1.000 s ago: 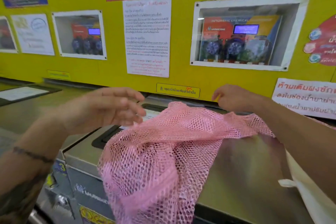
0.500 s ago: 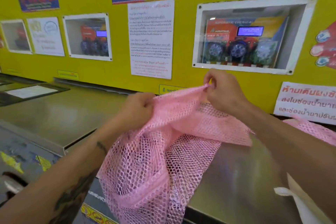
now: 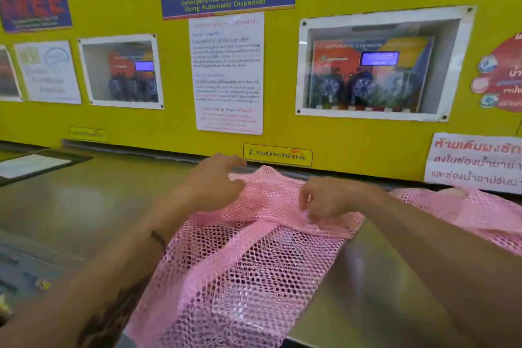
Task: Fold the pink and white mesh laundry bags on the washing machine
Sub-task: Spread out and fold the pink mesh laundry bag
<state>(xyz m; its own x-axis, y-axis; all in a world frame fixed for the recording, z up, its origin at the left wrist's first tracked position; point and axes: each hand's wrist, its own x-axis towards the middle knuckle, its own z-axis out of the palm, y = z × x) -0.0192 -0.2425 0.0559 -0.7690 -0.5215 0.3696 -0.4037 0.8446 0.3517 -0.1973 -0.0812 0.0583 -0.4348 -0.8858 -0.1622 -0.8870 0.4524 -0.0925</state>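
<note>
Pink mesh bag (image 3: 243, 271) is lying under both hands — left hand (image 3: 217, 183) and right hand (image 3: 327, 200) pinching its far edge — and risking sliding off the slick washing machine (image 3: 381, 291).

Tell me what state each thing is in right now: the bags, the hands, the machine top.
Pink mesh laundry bag: spread on the machine, near end hanging over the front edge, far end bunched.
Second pink mesh bag: lying crumpled at right.
Left hand: on the far edge, fingers loosely curled.
Right hand: pinching the mesh.
Steel washing machine top: closed, flat.
</note>
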